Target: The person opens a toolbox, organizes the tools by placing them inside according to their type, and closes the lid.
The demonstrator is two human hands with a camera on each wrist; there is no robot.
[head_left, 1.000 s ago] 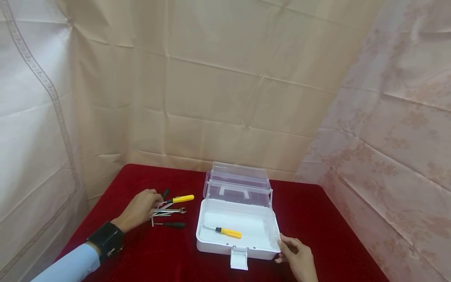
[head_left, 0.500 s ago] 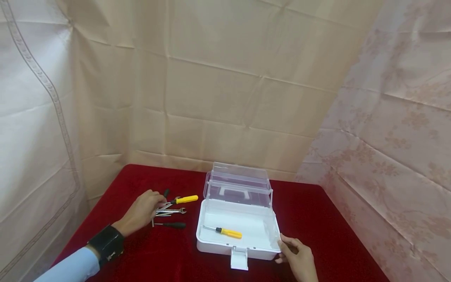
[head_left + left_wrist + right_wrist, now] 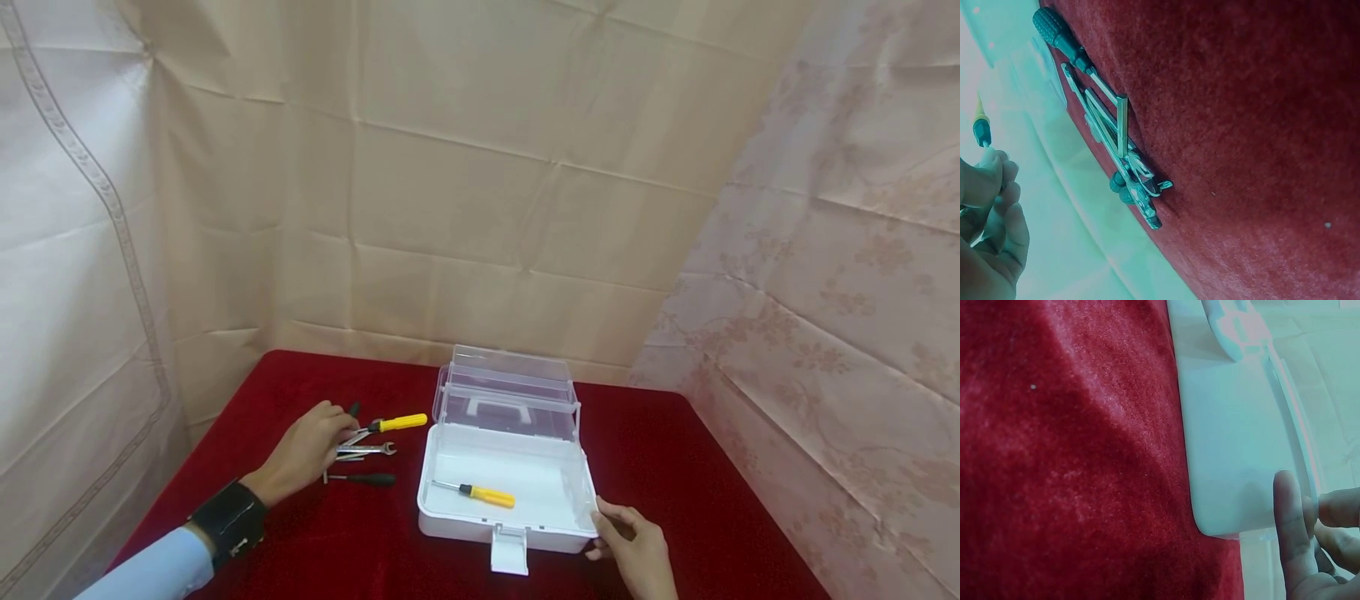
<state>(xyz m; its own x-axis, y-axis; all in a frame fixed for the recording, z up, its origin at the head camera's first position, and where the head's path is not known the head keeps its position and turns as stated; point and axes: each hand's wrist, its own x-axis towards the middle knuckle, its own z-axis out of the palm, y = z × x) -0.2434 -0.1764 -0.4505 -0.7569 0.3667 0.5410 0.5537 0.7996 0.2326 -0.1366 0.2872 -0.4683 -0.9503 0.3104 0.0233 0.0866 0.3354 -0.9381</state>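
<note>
White box (image 3: 450, 527) lies to the R of my L hand (image 3: 309, 443), approx mid-surface (image 3: 660, 467) betw its L & R edges, long side running L-R. Yellow screwdriver (image 3: 402, 422) is in L hand, pinched by the metal shaft; handle points R at the box, angled slightly twd surface's far edge, its end just beside the box's far L corner in head view. Exact height over surface: can't tell. L hand has the tool; R hand (image 3: 633, 546) is the one on the box, gripping the rim at its near R corner. 2nd yellow screwdriver (image 3: 487, 496) already lies in box, approx L-R, handle to R. Wrench (image 3: 367, 448) & dark screwdriver (image 3: 372, 479) on surface, twd its L edge, near L hand. Clear lid (image 3: 525, 383) up at box's far side.

Diff vs 1 s ago: L hand + held screwdriver shifted a bit R, twd box. R hand, box, 2nd screwdriver: no visible chg.
</note>
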